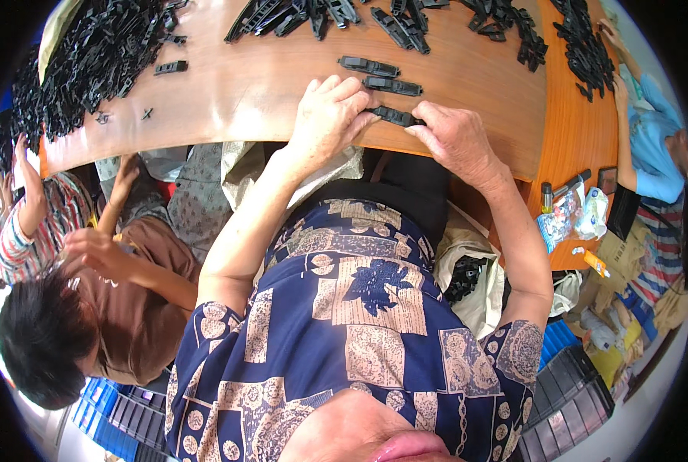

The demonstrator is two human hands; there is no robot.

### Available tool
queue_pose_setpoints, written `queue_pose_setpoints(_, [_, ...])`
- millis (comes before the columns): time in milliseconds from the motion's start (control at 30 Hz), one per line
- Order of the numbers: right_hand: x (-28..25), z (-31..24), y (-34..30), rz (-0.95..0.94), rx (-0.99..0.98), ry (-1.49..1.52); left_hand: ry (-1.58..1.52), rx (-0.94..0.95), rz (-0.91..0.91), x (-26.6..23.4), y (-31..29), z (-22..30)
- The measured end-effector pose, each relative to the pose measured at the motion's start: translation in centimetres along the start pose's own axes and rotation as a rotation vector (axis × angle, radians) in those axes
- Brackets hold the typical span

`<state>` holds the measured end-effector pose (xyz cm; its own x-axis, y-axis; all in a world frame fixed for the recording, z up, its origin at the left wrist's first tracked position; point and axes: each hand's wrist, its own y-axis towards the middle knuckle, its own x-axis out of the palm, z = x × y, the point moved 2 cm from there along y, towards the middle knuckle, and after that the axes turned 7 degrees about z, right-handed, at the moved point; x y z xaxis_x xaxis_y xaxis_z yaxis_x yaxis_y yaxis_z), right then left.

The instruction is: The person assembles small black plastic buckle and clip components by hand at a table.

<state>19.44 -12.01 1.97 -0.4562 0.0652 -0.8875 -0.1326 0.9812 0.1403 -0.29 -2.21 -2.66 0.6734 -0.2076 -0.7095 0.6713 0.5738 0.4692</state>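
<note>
Between my two hands is a small, long black plastic part point(396, 116), just above the wooden table's near edge. My left hand point(330, 115) pinches its left end between thumb and fingers. On its right end, the thumb and forefinger of my right hand point(456, 140) are closed. Two similar black plastic parts point(392, 85) lie side by side on the table, just beyond the held one. The undersides of my fingers are hidden.
A large heap of black parts point(90, 69) covers the table's point(205, 92) far left; smaller piles point(398, 27) line the far side. Several people sit around, one in brown point(140, 308) at left. A sack of black parts point(467, 277) stands by my right side.
</note>
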Motion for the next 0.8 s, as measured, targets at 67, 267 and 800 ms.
queue_pose_setpoints(67, [0.3, -0.4, -0.1, 0.007, 0.03, -0.004, 0.008, 0.0, -0.021, -0.2, -0.1, 0.2])
queue_pose_setpoints(267, [2.6, -1.1, 0.0, 0.174, 0.111, 0.067, -0.002, 0.011, -0.038, -0.4, -0.3, 0.2])
queue_pose_setpoints(800, [-2.6, 16.1, 4.4, 0.379, 0.08, -0.349, -0.094, -0.3, 0.063, -0.5, 1.5, -0.8])
